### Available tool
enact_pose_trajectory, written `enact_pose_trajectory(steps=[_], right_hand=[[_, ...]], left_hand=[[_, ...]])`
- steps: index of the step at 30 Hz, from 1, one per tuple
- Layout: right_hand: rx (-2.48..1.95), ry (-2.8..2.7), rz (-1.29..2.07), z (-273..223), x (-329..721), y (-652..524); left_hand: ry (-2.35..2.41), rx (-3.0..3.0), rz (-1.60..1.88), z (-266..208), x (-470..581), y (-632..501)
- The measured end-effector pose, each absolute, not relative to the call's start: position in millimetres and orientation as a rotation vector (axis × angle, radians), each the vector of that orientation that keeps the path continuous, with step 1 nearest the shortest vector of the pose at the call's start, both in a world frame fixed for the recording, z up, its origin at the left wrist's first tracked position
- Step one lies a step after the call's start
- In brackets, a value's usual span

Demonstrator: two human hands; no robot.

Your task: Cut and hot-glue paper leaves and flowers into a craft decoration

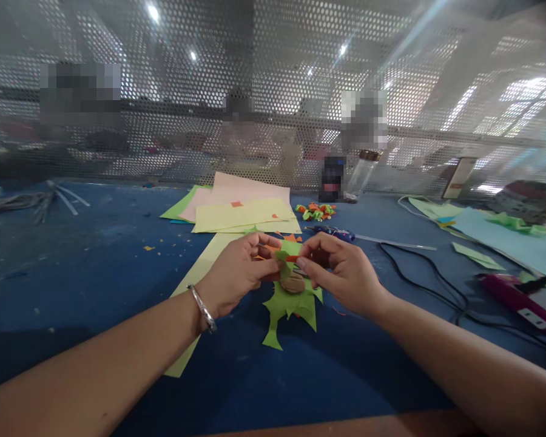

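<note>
My left hand pinches a small green paper piece between thumb and fingers. From the other side, my right hand pinches a small orange paper piece, held up against the green one. Both hands are raised a little above the blue table. Below them lie green paper cutouts with pointed ends, and a round tan object sits on these. Some orange scraps show behind my fingers. Exactly how the two held pieces meet is partly hidden by the fingertips.
Yellow and pink paper sheets lie behind my hands. A pile of small orange and green paper pieces is near the glue gun. Black cable runs right to a magenta power strip. A perforated metal screen stands at the back.
</note>
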State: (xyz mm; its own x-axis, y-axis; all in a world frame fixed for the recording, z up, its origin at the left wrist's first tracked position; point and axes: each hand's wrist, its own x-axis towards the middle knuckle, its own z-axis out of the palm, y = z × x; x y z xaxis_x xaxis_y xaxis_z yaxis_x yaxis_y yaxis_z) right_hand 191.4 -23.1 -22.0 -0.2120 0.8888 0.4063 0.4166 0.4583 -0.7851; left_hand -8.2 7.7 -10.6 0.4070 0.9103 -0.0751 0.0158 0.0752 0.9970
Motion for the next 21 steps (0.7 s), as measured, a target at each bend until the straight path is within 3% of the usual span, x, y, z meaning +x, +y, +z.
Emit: enact_pose_trajectory(steps=[12,21], right_hand=[[-1.049,-1.987,0.395,-26.9,193.5,-19.6],[-1.116,-1.882,0.491,-26.9,189.7,-19.8]], left_hand=[[0.841,1.147,0.808,-8.4,-8.9,6.9],[0.844,1.222,0.942,-12.8,-8.8,8.4]])
